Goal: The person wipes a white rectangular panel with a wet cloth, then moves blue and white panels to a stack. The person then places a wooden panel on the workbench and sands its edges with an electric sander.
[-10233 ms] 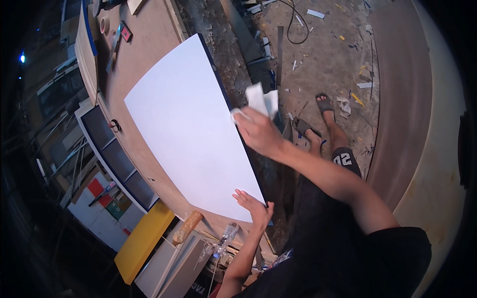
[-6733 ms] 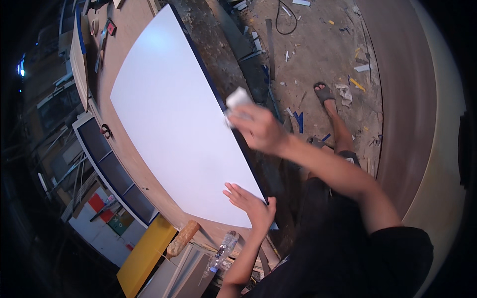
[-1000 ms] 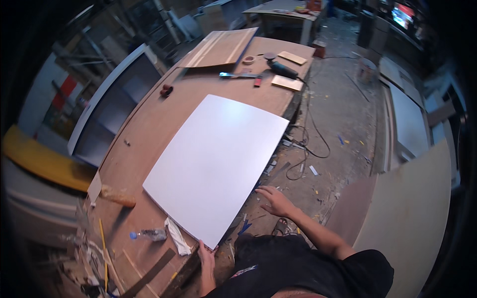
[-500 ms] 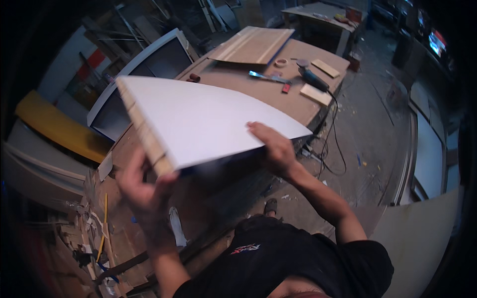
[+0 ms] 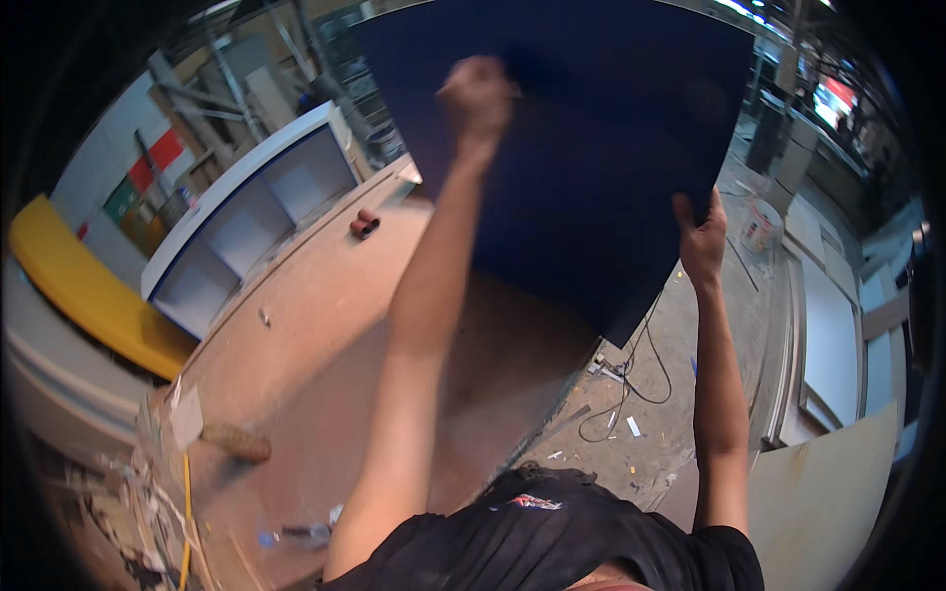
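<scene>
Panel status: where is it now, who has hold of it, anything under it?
Left hand and right hand both grip the dark blue panel, raised overhead off the workbench. Small red-brown object lies on the bench below.

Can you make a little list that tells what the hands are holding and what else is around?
Held thing: big flat board, dark blue side facing the camera, lifted up
Left hand: gripping the board near its top
Right hand: gripping the board's right edge
Underneath: brown worktable
On the table: small red roll
Left side: white shelf unit, yellow panel
Floor: black cables
</scene>
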A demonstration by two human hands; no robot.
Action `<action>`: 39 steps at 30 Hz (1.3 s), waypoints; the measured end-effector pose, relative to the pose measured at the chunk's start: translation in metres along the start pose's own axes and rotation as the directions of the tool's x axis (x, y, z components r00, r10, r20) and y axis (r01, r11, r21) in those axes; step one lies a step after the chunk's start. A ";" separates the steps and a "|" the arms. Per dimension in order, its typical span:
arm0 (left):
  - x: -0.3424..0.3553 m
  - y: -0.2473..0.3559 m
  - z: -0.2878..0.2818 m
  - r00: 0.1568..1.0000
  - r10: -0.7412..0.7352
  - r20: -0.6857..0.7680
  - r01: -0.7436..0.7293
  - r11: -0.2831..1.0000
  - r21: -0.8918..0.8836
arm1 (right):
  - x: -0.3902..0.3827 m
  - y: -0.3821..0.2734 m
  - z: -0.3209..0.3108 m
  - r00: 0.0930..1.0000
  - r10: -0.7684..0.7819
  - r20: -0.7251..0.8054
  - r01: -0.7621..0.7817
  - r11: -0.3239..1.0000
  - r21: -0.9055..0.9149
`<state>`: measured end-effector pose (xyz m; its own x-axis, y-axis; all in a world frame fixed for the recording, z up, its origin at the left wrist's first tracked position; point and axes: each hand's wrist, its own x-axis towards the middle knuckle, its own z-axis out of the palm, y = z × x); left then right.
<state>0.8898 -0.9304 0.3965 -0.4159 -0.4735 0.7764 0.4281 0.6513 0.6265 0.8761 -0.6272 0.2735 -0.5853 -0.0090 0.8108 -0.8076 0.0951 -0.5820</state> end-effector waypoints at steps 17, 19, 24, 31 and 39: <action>0.129 -0.304 -0.016 0.910 -0.322 0.261 0.399 0.848 -0.349 | 0.032 0.019 0.006 0.987 0.034 -0.154 -0.051 0.993 -0.106; 0.154 -0.304 -0.034 0.932 -0.296 0.207 0.347 0.893 -0.286 | 0.040 0.006 0.004 0.983 0.071 -0.171 -0.078 0.996 -0.034; 0.097 -0.226 -0.010 0.942 -0.268 0.203 0.302 0.940 -0.161 | 0.048 0.003 -0.072 0.958 -0.100 -0.270 0.075 0.992 -0.102; 0.050 -0.005 0.068 0.964 -0.047 0.261 0.099 0.976 -0.193 | 0.066 0.061 -0.255 0.850 0.146 -0.507 -0.277 0.941 -0.194; -0.110 0.168 0.309 0.896 0.054 0.441 -0.058 0.998 -0.006 | -0.002 0.230 -0.500 0.520 0.128 -0.844 -0.637 0.717 -0.283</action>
<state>0.7596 -0.5860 0.3954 -0.7036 -0.1271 0.6992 0.4558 0.6742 0.5812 0.7281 -0.1076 0.1694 -0.3474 0.8481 0.4000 -0.1865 0.3555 -0.9159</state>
